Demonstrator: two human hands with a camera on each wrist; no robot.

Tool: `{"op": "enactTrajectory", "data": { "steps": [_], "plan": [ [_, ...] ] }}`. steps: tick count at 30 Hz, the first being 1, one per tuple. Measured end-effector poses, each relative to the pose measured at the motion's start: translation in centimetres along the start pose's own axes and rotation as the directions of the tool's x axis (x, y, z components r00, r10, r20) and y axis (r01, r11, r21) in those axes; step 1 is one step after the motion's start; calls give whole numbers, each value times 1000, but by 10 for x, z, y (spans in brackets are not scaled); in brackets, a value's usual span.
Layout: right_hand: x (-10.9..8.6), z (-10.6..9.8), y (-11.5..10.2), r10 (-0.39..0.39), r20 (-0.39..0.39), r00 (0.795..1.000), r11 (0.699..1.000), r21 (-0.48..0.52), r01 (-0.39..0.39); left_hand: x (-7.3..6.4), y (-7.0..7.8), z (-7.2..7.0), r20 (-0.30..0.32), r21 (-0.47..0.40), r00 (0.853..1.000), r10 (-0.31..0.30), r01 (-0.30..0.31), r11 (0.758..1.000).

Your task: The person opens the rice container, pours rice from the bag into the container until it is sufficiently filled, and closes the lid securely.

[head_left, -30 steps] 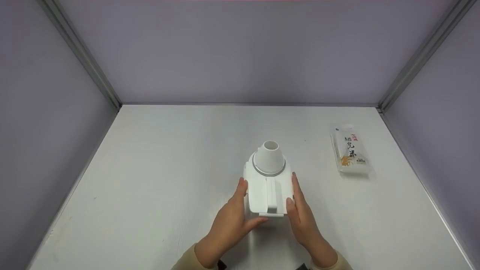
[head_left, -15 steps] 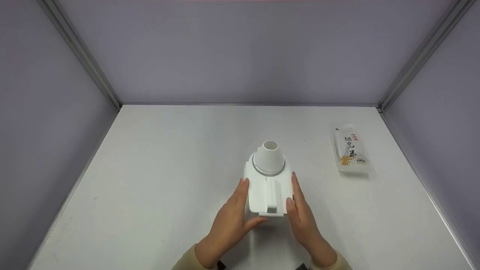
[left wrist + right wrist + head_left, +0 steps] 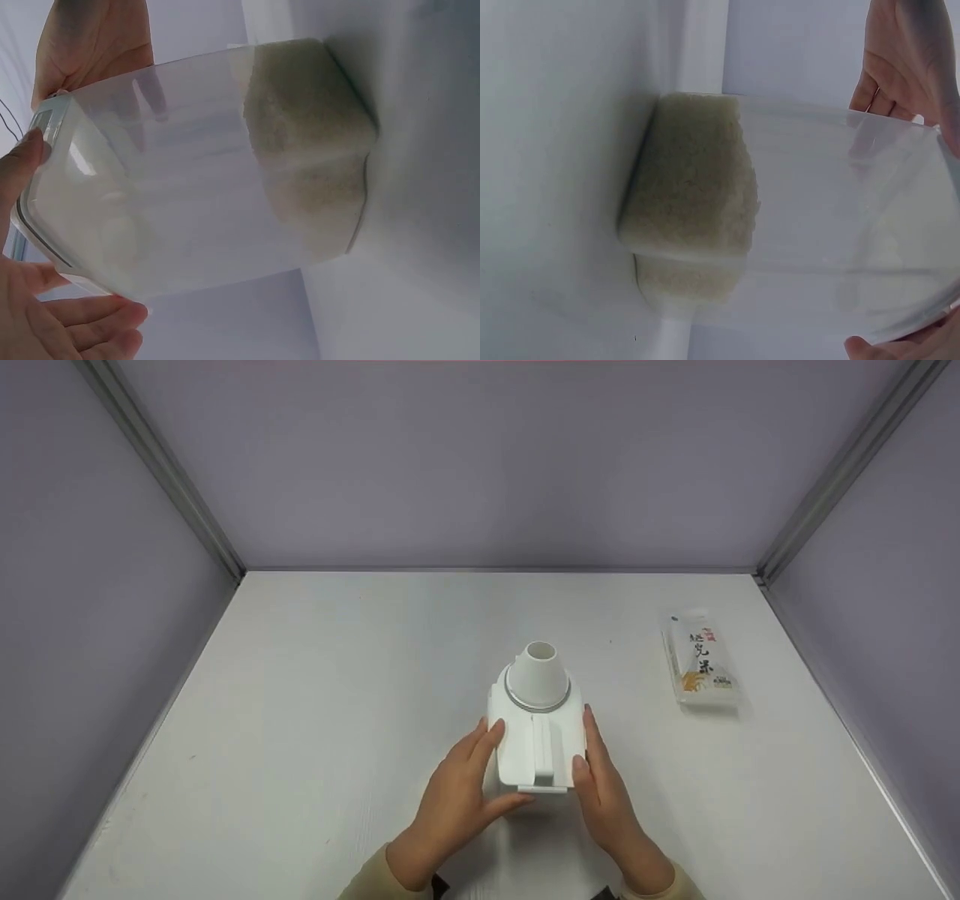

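Observation:
A clear plastic rice container point(image 3: 199, 172) stands upright on the white table, its lower part filled with rice point(image 3: 690, 172). Its white lid point(image 3: 516, 750) carries a cone-shaped cup point(image 3: 538, 682) at the back and a raised bar at the front. My left hand point(image 3: 454, 802) holds the lid's left front corner, fingers along the side and thumb on the front edge. In the left wrist view that thumb point(image 3: 26, 161) lies on the edge piece. My right hand point(image 3: 613, 814) holds the right side, fingers along the flank and thumb at the front corner.
A sealed bag of rice point(image 3: 701, 660) with printed characters lies at the right of the table point(image 3: 300, 697). Grey-purple panels point(image 3: 480, 465) enclose the table at the back and both sides, with metal posts in the corners.
The left fingertips have shifted slightly inward over the lid's left edge, and the left wrist has moved a little left. The container and right hand stay in place.

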State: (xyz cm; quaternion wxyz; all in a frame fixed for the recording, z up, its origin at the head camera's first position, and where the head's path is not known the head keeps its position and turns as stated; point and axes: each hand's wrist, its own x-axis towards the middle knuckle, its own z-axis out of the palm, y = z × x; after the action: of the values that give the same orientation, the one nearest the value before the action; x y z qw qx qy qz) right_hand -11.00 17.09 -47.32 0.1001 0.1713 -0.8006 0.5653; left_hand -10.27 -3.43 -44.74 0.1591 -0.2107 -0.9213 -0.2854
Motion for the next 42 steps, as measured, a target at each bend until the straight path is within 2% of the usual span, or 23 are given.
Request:
{"op": "enactTrajectory", "data": {
  "steps": [4,7,22,30,42],
  "plan": [
    [0,0,0,-7,-3,1000,1000,-1,7,2,-5,1,-62,-23,997,49,-51,998],
    [0,0,0,-4,-4,1000,1000,-4,4,4,-8,2,-81,-33,994,72,-74,997],
    [0,-1,0,-7,-1,1000,1000,-10,7,8,-12,1,-88,-33,991,98,-101,994],
    [0,-1,-1,-28,-2,1000,1000,-7,28,8,-13,2,-96,-68,991,89,-96,993],
    [1,-1,1,-55,0,999,998,-12,55,7,-15,4,-106,-75,991,82,-91,993]
  ]
}}
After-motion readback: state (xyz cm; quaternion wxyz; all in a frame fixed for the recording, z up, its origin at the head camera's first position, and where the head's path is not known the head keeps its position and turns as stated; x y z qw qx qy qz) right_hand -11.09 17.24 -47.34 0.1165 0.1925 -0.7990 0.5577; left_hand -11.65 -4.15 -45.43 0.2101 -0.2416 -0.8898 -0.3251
